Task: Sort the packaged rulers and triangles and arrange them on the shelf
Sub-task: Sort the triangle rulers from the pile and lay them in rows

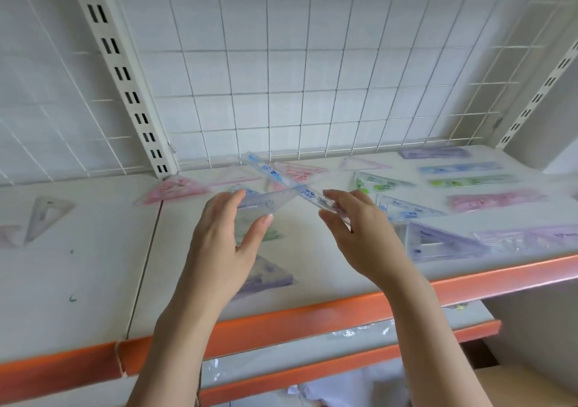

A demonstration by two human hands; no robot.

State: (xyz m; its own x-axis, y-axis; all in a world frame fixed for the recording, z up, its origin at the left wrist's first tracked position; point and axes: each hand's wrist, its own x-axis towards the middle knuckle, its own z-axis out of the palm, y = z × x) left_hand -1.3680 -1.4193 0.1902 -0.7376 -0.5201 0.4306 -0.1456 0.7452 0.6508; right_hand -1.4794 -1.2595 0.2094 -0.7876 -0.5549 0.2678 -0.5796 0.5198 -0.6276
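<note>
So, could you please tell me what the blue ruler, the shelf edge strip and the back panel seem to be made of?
Blue ruler: clear glossy plastic, probably; the shelf shows through it, with blue print.
Shelf edge strip: orange, smooth and slightly shiny; likely plastic, possibly painted metal.
Back panel: thin white-coated wire grid, most likely metal.

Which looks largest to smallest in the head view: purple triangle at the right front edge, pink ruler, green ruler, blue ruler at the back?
1. purple triangle, though it is nearest the camera.
2. pink ruler.
3. green ruler and blue ruler: alike, unranked.
</note>
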